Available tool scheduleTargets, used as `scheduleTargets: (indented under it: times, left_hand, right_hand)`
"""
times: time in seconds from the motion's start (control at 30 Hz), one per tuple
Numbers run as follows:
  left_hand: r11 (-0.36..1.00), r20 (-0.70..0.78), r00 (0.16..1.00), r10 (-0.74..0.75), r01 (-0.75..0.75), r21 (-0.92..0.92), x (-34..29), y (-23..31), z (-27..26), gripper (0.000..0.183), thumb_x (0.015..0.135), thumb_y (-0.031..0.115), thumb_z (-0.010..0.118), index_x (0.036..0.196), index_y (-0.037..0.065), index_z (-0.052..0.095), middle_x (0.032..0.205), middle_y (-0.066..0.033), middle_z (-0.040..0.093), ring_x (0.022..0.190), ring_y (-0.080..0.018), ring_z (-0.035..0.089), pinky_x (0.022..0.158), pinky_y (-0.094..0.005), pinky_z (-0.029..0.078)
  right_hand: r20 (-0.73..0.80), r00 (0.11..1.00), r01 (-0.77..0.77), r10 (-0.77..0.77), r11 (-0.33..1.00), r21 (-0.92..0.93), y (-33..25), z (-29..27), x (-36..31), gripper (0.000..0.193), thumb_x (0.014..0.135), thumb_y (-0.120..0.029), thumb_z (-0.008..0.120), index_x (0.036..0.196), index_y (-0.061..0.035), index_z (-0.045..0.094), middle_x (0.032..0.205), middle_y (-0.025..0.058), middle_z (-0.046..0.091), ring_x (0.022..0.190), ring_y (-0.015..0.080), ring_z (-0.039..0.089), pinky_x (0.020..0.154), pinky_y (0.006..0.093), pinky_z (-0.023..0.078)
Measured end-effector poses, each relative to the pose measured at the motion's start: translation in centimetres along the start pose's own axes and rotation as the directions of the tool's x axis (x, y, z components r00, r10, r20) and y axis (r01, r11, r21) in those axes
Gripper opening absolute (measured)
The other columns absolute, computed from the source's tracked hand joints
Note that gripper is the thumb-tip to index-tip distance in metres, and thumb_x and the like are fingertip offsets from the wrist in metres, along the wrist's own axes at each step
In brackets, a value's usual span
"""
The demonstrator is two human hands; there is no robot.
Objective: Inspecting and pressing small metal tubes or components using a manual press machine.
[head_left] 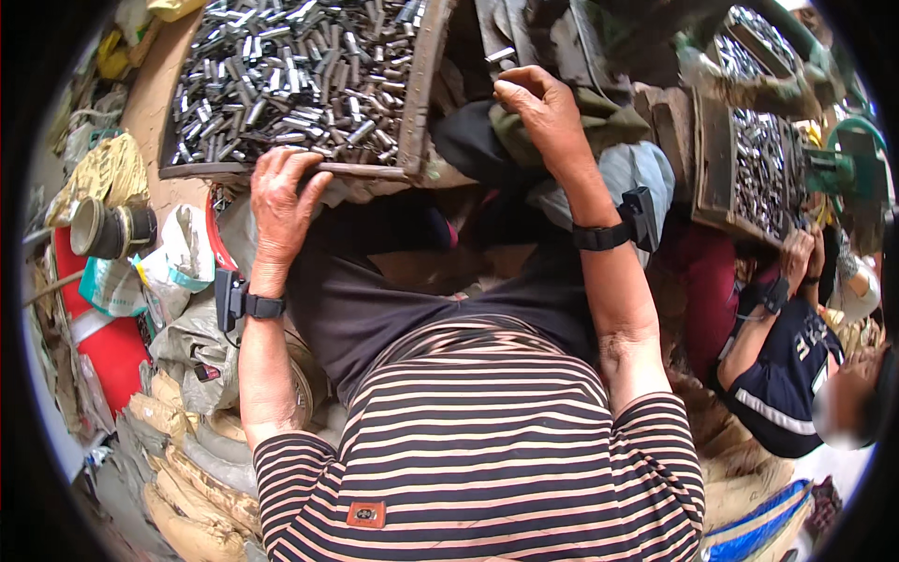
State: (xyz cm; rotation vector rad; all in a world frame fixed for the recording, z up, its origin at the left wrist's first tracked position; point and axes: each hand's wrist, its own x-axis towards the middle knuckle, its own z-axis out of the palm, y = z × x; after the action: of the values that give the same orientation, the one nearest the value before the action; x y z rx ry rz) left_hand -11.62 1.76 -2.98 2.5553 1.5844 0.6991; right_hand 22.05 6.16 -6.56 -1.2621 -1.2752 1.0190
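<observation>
A wooden tray [417, 103] heaped with small shiny metal cylinders [281, 80] lies ahead of me on the left. My left hand [284, 199] rests at its near rim, fingers bent over the edge and thumb held apart, with nothing visible in it. Farther right, my right hand [543, 108] is raised with its fingers curled together beside a dark metal fixture [510, 33]. One small metal cylinder [500, 56] shows on that fixture, just beyond the fingertips. Whatever the right fingers hold, if anything, is hidden.
Dark and olive cloth [524, 140] lies under my right hand. At the right, a co-worker's hand [798, 255] is by another tray [716, 169] of metal pieces, near a green machine [847, 173]. Sacks [178, 468] and a red object [108, 361] crowd my left side.
</observation>
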Motion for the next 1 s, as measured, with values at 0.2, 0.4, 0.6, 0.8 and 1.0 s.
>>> scheduleTargets:
  times: [0.2,0.4,0.6,0.8,1.0]
  left_hand:
    - [0.999,-0.027,0.999,-0.033,0.032,-0.030,-0.2,1.7,-0.5,0.022,0.080,0.018,0.069,0.098,0.006,0.065,0.100,-0.0107,0.062,0.099,-0.0301,0.055,0.091,-0.0416,0.041]
    - [0.916,0.620,0.761,0.189,0.091,-0.392,-2.4,11.8,2.8,0.023,0.078,0.013,0.065,0.099,0.004,0.064,0.095,-0.0138,0.063,0.093,-0.0329,0.061,0.082,-0.0403,0.050]
    - [0.981,0.660,0.747,-0.080,0.177,-0.082,-7.8,8.7,21.9,0.029,0.083,0.017,0.053,0.108,0.003,0.058,0.122,-0.0187,0.053,0.111,-0.0374,0.053,0.078,-0.0472,0.049]
    - [0.854,0.389,0.875,-0.288,0.418,-0.309,-5.6,6.3,30.1,0.049,0.090,0.031,0.052,0.133,0.008,0.047,0.142,-0.0141,0.043,0.132,-0.0320,0.037,0.107,-0.0414,0.033]
    - [0.894,0.607,0.725,-0.326,0.445,-0.051,-3.6,7.3,31.6,0.056,0.094,0.039,0.048,0.141,0.009,0.039,0.149,-0.0112,0.034,0.139,-0.0273,0.028,0.115,-0.0376,0.020]
  right_hand:
    - [0.639,0.706,-0.183,0.306,0.950,-0.252,-1.0,-1.5,-6.6,0.020,0.085,-0.017,0.063,0.090,0.0025,0.066,0.076,0.0076,0.067,0.069,0.0126,0.063,0.065,0.0284,0.051]
    - [0.696,0.560,0.355,0.449,0.629,-0.692,4.5,3.9,-12.8,0.029,0.080,-0.027,0.066,0.091,-0.0006,0.066,0.084,0.0225,0.067,0.083,0.0374,0.066,0.072,0.0457,0.054]
    - [0.688,0.579,0.336,0.437,0.641,-0.690,4.1,2.4,-12.1,0.029,0.082,-0.028,0.065,0.089,0.0001,0.063,0.083,0.0238,0.066,0.082,0.0388,0.066,0.071,0.0466,0.054]
    - [0.654,0.579,0.177,0.486,0.709,-0.683,4.8,1.8,-10.6,0.028,0.083,-0.026,0.063,0.091,-0.0002,0.061,0.082,0.0250,0.065,0.082,0.0418,0.064,0.071,0.0488,0.052]
    - [0.687,0.571,0.047,0.449,0.818,-0.574,5.4,1.1,-10.2,0.028,0.083,-0.025,0.064,0.094,-0.0006,0.059,0.080,0.0256,0.063,0.080,0.0437,0.062,0.067,0.0502,0.049]
